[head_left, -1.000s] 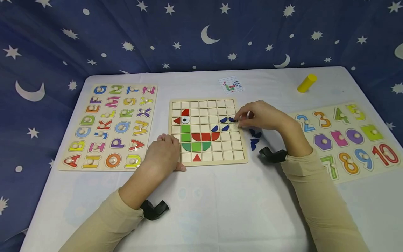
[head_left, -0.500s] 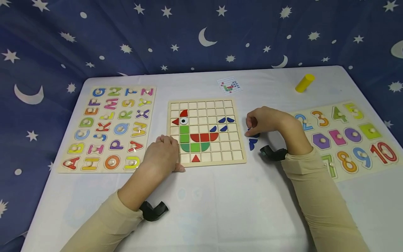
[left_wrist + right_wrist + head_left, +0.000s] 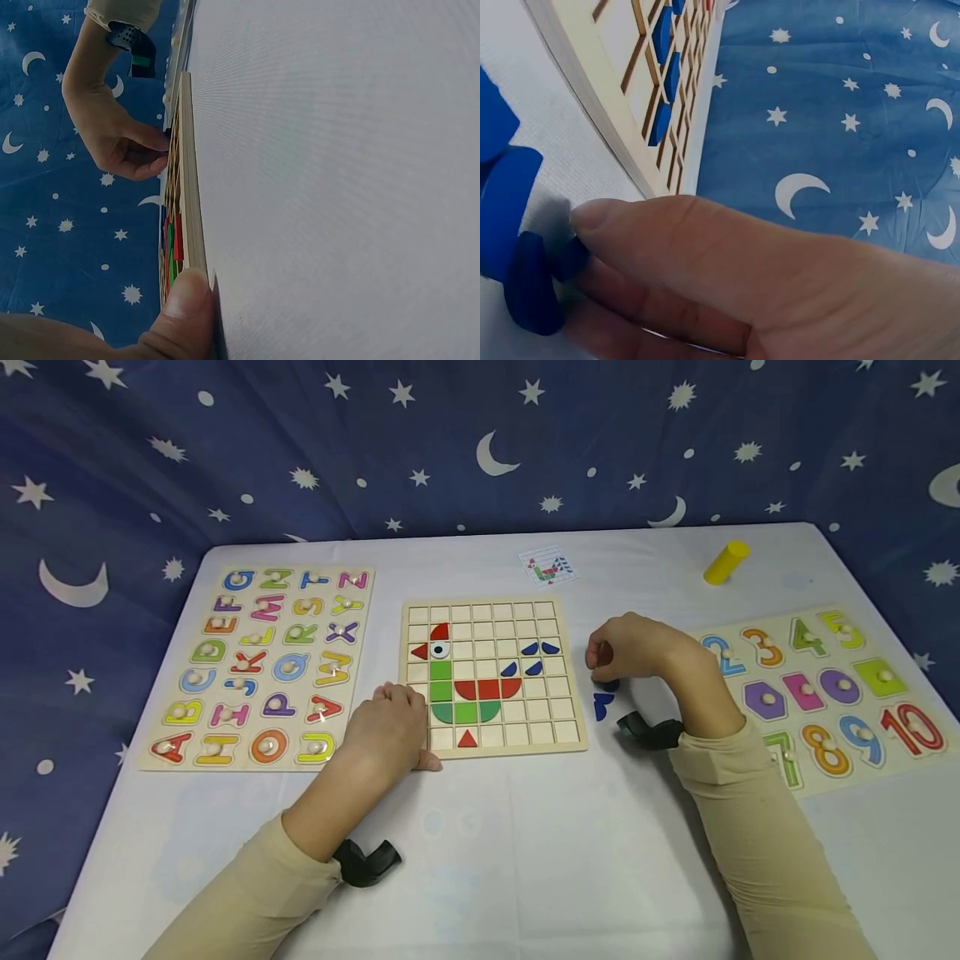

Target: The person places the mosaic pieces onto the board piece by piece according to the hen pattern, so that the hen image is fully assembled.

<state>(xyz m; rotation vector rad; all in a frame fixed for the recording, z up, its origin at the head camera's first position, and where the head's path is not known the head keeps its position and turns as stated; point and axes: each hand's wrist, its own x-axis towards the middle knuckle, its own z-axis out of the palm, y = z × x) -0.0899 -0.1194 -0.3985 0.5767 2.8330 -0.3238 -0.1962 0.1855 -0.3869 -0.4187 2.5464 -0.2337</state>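
Observation:
A wooden grid board (image 3: 536, 732) lies mid-table, with red, green and blue flat pieces and an eye tile set in a bird shape. My left hand (image 3: 386, 722) holds its near left corner; the thumb (image 3: 189, 296) presses the front edge. Several blue pieces (image 3: 532, 667) sit in cells at the right. Just off the board's right edge, my right hand (image 3: 637, 647) is low over the table. Its thumb and fingers pinch a small blue piece (image 3: 571, 259), mostly covered by the thumb. Loose blue pieces (image 3: 602, 705) lie beside those fingertips.
An alphabet puzzle board (image 3: 258, 693) lies at the left, a number puzzle board (image 3: 817, 693) at the right. Behind the grid board is a small picture card (image 3: 549, 566) with a bird pattern. A yellow cylinder (image 3: 727, 563) stands at the back right.
My right hand let go of a blue piece in a right-hand cell, then moved right and down to the loose blue pieces. The left hand stays at the board's corner.

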